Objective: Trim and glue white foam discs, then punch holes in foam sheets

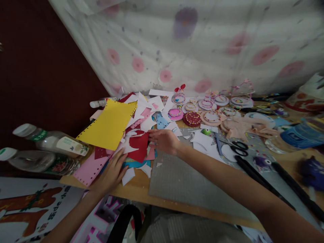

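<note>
My left hand point(113, 172) lies with its fingers spread on the near side of a heap of paper offcuts. Its fingertips reach a white scrap point(129, 144) that overlaps a piece of red paper point(140, 148). From the other side, my right hand point(164, 140) stretches its fingers to the right edge of the red paper and seems to touch it, without a visible grip. A yellow sheet with a punched edge point(108, 123) tops the heap. Below it are pink paper point(88, 168) with holes and blue paper point(136, 164).
Two plastic bottles point(60, 143) lie on the left. A grey cutting mat point(182, 175) covers the front middle. Small beaded round crafts point(191, 118) line the back. Black-handled scissors point(239, 148), a blue-labelled tub point(296, 138) and a purple figure point(262, 162) are at right.
</note>
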Demonstrator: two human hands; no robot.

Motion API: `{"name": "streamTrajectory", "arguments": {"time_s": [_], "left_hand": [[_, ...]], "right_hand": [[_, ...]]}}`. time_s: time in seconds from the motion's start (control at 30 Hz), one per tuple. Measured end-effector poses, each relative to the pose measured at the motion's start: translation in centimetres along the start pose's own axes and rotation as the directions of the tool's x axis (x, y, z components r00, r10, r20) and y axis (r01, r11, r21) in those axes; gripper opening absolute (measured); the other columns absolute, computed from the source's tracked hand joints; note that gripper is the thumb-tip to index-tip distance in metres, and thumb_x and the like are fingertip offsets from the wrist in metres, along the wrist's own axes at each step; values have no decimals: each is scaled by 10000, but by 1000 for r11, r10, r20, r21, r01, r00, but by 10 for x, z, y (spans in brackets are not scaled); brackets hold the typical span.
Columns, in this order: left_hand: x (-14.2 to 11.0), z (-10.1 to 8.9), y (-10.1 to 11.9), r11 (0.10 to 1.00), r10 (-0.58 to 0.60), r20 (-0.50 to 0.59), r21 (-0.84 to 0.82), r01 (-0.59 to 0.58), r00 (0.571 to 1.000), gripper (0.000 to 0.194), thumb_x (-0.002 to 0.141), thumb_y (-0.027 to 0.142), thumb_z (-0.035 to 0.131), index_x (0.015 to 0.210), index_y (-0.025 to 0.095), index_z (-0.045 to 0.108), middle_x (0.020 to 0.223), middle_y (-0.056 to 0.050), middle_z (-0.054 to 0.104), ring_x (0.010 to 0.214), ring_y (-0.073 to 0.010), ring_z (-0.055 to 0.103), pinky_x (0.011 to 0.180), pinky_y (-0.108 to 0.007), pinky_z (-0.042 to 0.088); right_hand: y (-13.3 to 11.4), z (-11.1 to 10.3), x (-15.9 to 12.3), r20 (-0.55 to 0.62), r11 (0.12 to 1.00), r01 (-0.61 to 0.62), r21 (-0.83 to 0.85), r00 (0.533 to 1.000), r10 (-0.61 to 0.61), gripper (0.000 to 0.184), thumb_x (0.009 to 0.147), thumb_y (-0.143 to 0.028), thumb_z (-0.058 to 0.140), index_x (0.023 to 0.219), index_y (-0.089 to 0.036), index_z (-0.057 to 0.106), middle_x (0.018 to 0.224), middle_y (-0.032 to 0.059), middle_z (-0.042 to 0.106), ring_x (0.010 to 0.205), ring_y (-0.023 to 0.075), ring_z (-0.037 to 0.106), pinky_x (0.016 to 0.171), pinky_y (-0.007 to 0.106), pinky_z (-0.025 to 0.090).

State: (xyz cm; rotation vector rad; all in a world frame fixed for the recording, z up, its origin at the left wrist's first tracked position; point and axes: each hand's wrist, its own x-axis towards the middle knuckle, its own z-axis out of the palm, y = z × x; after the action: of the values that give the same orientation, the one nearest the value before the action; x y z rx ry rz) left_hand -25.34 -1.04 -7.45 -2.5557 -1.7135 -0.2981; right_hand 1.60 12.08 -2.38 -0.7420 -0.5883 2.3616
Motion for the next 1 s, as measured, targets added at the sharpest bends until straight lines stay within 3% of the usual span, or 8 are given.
{"name": "streamTrajectory", "arguments": {"time_s": [0.23, 0.37, 0.47, 0.57, 0.67, 0.77, 0.87, 1.0], "left_hand": [[56, 4, 22, 969, 144, -67, 214, -127, 987, 628, 893, 438, 563, 1386, 82, 405, 1458, -270, 403, 1354, -372, 398, 1052, -506, 409], [73, 6, 14, 923, 252, -30, 309, -231, 967, 464, 941, 223, 477, 1394, 131, 437, 1384, -232, 513, 1238, -331, 544, 978, -437, 484], [74, -2, 4, 913, 263, 2, 324, -250, 965, 571, 943, 106, 390, 1494, 206, 283, 1368, -145, 558, 1164, -256, 605, 931, -351, 518], [77, -12, 1, 912, 260, 48, 316, -261, 965, 668, 929, 42, 325, 1519, 319, 183, 1417, -86, 520, 1048, -195, 661, 809, -279, 553], [85, -19, 3, 880, 336, 152, 300, -368, 929, 633, 925, 30, 310, 1443, 391, 354, 1456, -61, 476, 953, -178, 685, 744, -280, 554], [95, -24, 5, 854, 400, 231, 256, -452, 887, 441, 950, 118, 372, 1311, 304, 544, 1429, -67, 505, 1092, -225, 624, 816, -321, 535], [102, -31, 1, 862, 401, 241, 227, -453, 884, 314, 957, 236, 436, 1212, 270, 616, 1465, -82, 450, 1242, -274, 512, 908, -373, 494], [99, -37, -8, 890, 374, 253, 175, -422, 893, 339, 948, 335, 470, 1265, 301, 584, 1418, -107, 461, 1160, -272, 555, 904, -382, 475]], "right_hand": [[-15, 3, 5, 85, 992, 36, -120, 996, -26, 258, 631, -157, 558, 866, -175, 663, 866, 36, 656, 824, 154, 589, 774, 292, 471], [-18, -6, -1, 39, 969, 99, -227, 995, -92, 210, 646, -164, 593, 845, -179, 661, 901, 50, 682, 864, 172, 621, 805, 311, 474], [-11, -20, -8, -49, 928, 174, -330, 978, -201, 156, 662, -124, 576, 786, -182, 652, 873, 27, 697, 829, 144, 628, 776, 263, 470], [7, -30, -12, -117, 882, 173, -439, 962, -246, 185, 656, -34, 539, 700, -188, 632, 701, -27, 666, 640, 91, 578, 642, 198, 451], [33, -30, -7, -148, 857, 41, -514, 980, -136, 205, 676, 12, 530, 625, -170, 610, 559, -29, 611, 494, 89, 535, 521, 203, 442], [51, -23, 3, -181, 845, -91, -526, 983, -6, 185, 782, -16, 538, 671, -149, 603, 591, -7, 617, 522, 94, 581, 542, 214, 493], [53, -15, 13, -188, 822, -197, -534, 976, 111, 96, 904, -154, 552, 840, -125, 619, 738, 8, 643, 621, 95, 614, 592, 228, 527], [46, -11, 21, -188, 753, -312, -580, 950, 249, 254, 926, -323, 580, 1104, -143, 599, 1044, 54, 639, 846, 154, 638, 720, 332, 558]]}}
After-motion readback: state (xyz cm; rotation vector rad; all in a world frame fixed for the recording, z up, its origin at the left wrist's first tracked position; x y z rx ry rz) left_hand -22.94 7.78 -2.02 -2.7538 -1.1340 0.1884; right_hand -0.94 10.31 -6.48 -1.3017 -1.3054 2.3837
